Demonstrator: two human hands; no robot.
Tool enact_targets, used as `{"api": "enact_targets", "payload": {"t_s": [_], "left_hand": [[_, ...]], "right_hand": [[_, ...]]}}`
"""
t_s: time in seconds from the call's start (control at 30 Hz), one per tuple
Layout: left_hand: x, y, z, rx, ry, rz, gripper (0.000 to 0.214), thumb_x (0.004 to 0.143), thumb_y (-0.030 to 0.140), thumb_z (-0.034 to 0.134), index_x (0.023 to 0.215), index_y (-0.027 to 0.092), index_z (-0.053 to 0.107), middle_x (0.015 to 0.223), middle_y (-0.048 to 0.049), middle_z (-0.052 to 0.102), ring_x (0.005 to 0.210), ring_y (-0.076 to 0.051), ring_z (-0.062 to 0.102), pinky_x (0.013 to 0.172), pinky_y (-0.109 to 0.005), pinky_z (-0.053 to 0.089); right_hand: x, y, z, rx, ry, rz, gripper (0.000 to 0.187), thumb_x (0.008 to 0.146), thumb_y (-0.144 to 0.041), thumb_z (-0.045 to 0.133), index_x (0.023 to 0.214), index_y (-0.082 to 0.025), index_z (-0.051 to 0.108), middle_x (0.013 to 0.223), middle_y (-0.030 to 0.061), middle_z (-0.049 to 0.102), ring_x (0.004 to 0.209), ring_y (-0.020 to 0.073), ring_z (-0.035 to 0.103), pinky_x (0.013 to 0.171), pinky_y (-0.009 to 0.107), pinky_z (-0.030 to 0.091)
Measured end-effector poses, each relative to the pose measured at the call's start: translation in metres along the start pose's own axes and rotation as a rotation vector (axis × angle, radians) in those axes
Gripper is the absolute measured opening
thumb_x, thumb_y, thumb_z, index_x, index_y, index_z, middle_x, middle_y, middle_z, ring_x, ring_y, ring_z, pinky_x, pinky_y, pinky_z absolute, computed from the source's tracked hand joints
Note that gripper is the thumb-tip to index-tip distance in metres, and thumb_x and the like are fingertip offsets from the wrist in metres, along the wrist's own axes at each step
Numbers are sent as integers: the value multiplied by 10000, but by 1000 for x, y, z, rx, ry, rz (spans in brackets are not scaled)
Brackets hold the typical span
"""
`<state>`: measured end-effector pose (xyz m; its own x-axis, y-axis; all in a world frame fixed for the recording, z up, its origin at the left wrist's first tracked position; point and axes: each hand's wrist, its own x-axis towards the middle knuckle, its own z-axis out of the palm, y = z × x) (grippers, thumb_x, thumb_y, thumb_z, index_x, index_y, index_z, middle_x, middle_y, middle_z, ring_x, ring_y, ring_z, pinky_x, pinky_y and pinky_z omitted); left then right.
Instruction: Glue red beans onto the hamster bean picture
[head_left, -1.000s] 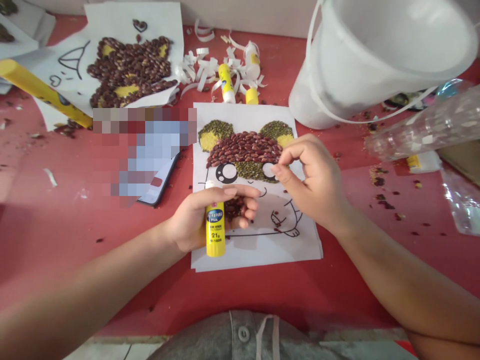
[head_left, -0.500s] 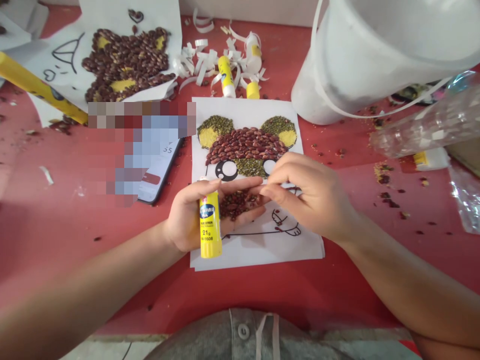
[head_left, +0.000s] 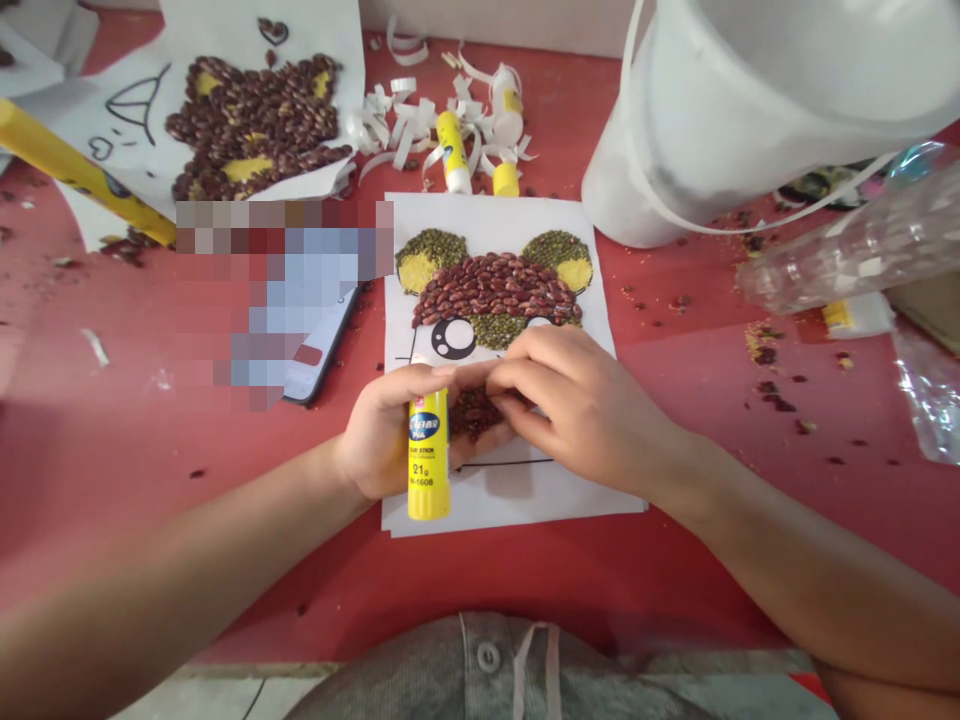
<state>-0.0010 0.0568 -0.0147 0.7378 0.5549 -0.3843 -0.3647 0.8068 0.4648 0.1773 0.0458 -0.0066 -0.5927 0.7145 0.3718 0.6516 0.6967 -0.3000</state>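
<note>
Red tabletop, littered with crumbs and paper curls, carries a white sheet (head_left: 517, 500) with a bear's face half filled in with beans. Over its lower part the left hand (head_left: 382, 440) lies cupped, its fingers curled round a yellow glue stick (head_left: 428, 455) and a small heap of brown beans (head_left: 472, 412) in the palm. The right hand (head_left: 577, 405) dips in from the side, its fingertips bunched together in the heap; whether they grip a bean cannot be seen. A white bucket (head_left: 720, 110) stands behind, to the right.
</note>
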Motion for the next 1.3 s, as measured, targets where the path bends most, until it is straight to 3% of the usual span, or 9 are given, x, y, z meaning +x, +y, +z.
{"api": "enact_targets", "payload": {"t_s": [0.2, 0.33, 0.47, 0.57, 0.67, 0.9, 1.1, 1.3], "left_hand": [[1, 0, 0, -25, -42, 5, 371, 671, 327, 626, 970, 111, 660, 934, -100, 699, 1105, -291, 560, 975, -441, 426], [3, -1, -2, -9, -58, -29, 231, 710, 228, 623, 916, 126, 650, 849, -71, 693, 957, -226, 630, 929, -400, 468], [3, -1, -3, 65, -43, -39, 189, 707, 209, 673, 876, 128, 646, 794, -30, 657, 718, -127, 624, 686, -254, 542], [2, -1, 1, 136, -24, -35, 166, 698, 204, 693, 833, 119, 645, 712, -5, 607, 570, -74, 536, 457, -162, 456], [1, -3, 5, 176, -1, -50, 147, 699, 218, 708, 762, 116, 623, 624, 12, 564, 510, -57, 470, 371, -135, 366], [2, -5, 7, 250, 66, 49, 252, 695, 325, 736, 685, 128, 579, 574, 25, 549, 464, -48, 452, 351, -130, 352], [2, -3, 8, 332, 117, 52, 213, 676, 295, 698, 645, 139, 556, 547, 29, 551, 434, -45, 447, 339, -132, 333], [-1, -3, 7, 493, 81, 2, 87, 713, 204, 594, 661, 135, 595, 515, 45, 533, 383, -35, 445, 341, -137, 342]], "right_hand": [[1, -1, -4, 281, -3, 122, 111, 854, -85, 485, 812, -165, 548, 811, 38, 530, 730, 139, 523, 654, 282, 444], [2, 0, -8, 450, 48, 222, 98, 880, -114, 489, 822, -184, 524, 828, 16, 509, 764, 114, 518, 677, 252, 438], [2, 0, -10, 565, 66, 285, 104, 902, -144, 478, 813, -180, 518, 803, 5, 501, 756, 102, 497, 683, 243, 423], [3, -1, -11, 636, 68, 327, 118, 907, -145, 473, 800, -183, 506, 800, 0, 507, 766, 100, 492, 695, 243, 419], [3, -3, -10, 661, 61, 357, 128, 906, -135, 470, 791, -182, 504, 799, -1, 504, 773, 97, 488, 695, 237, 415], [3, -6, -10, 767, -47, 395, 129, 904, -169, 477, 784, -174, 523, 828, 5, 491, 762, 95, 520, 694, 250, 434], [4, -5, -12, 1087, -176, 546, 142, 928, -238, 448, 800, -192, 490, 743, -18, 559, 731, 105, 580, 695, 263, 464], [5, -6, -7, 999, -56, 514, 130, 900, -208, 490, 776, -187, 521, 738, -21, 540, 688, 91, 547, 650, 235, 456]]}}
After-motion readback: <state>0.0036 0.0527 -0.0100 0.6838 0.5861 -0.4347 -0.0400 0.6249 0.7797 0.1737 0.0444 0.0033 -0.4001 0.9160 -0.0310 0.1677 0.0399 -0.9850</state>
